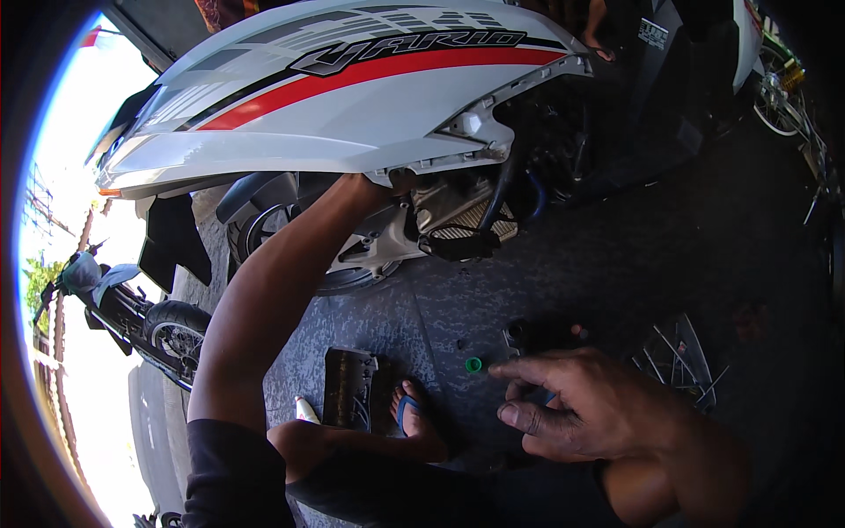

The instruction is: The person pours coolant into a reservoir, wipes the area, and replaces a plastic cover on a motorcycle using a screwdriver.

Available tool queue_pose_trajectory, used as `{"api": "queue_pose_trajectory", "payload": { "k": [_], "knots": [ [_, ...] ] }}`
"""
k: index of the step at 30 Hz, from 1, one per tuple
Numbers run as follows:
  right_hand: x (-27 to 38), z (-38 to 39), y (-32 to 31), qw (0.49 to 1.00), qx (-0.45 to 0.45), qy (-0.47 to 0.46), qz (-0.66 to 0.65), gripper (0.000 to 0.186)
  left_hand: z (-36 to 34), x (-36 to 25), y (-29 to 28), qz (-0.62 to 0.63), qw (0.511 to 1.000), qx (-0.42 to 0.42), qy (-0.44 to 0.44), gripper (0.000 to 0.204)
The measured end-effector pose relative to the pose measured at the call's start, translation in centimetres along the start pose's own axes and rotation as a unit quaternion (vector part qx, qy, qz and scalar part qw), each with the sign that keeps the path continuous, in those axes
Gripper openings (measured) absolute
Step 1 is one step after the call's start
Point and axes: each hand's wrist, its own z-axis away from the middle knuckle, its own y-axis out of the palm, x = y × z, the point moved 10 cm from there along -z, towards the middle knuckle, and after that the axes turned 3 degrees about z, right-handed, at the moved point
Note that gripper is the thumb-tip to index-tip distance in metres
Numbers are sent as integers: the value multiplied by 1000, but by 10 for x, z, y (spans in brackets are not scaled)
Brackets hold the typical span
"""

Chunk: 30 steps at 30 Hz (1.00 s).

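Note:
A white scooter (370, 123) with a red stripe along its side panel stands across the top of the view. My left hand (387, 183) reaches in under the lower edge of that panel, near the engine and the ribbed radiator cover (480, 220). The panel hides its fingers. Low on the right, my right hand (576, 405) hovers with the index finger stretched out to the left and the thumb apart. I see nothing held in it. Just beyond its fingertip a small green ring-shaped cap (473, 364) lies on the floor, apart from the finger.
An open tool tray (352, 387) lies by my sandalled foot (409, 409), with a white bottle (305, 410) beside it. Thin rods and a clear sheet (682, 361) lie right of my hand. Another person's bare leg (597, 31) shows behind the scooter. A motorcycle (132, 317) stands at left.

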Motion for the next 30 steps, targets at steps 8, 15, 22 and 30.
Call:
{"api": "queue_pose_trajectory", "payload": {
  "k": [8, 15, 22, 30],
  "knots": [
    [-1, -13, 7, 999, -8, -28, 37, 47, -15, -17, 9, 17, 1000, 7, 9, 42],
    [-16, -35, 21, 994, 95, 57, 23, 56, 17, -8, 54, -96, 993, 70, -22, 41],
    [-20, -48, 26, 992, 113, 62, 13, 56, 64, 9, 111, -301, 931, 201, 46, 41],
    [-15, -31, 5, 999, 10, 22, 33, 38, 62, -31, 88, -396, 896, -62, 192, 30]
  ]
}}
